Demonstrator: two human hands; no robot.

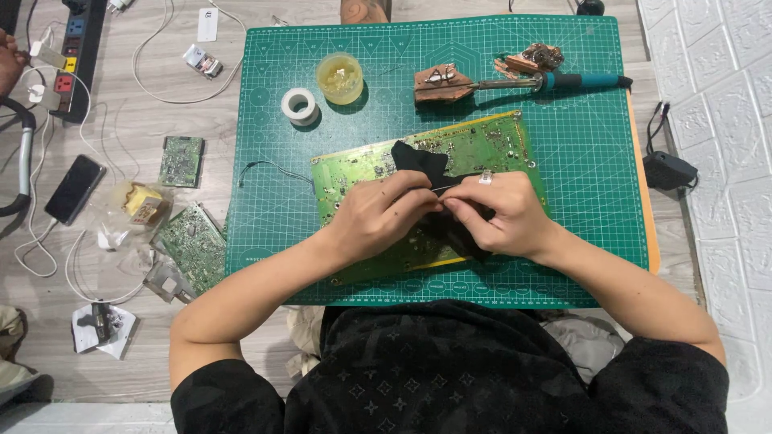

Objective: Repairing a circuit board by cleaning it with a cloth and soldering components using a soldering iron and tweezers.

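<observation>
Both hands, left hand [378, 215] and right hand [503, 215], pinch a thin metal tool [450, 186] and a limp black cloth [422, 161] between them, over the stiff, probably fragile green circuit board [498, 145] on the bench.

1. An electronics repair workbench: a green gridded cutting mat [563, 161] on a grey wood-grain table [121, 321].
2. A blue-handled soldering iron [563, 80], bare green circuit boards [182, 161] and a black power strip [76, 56].
</observation>
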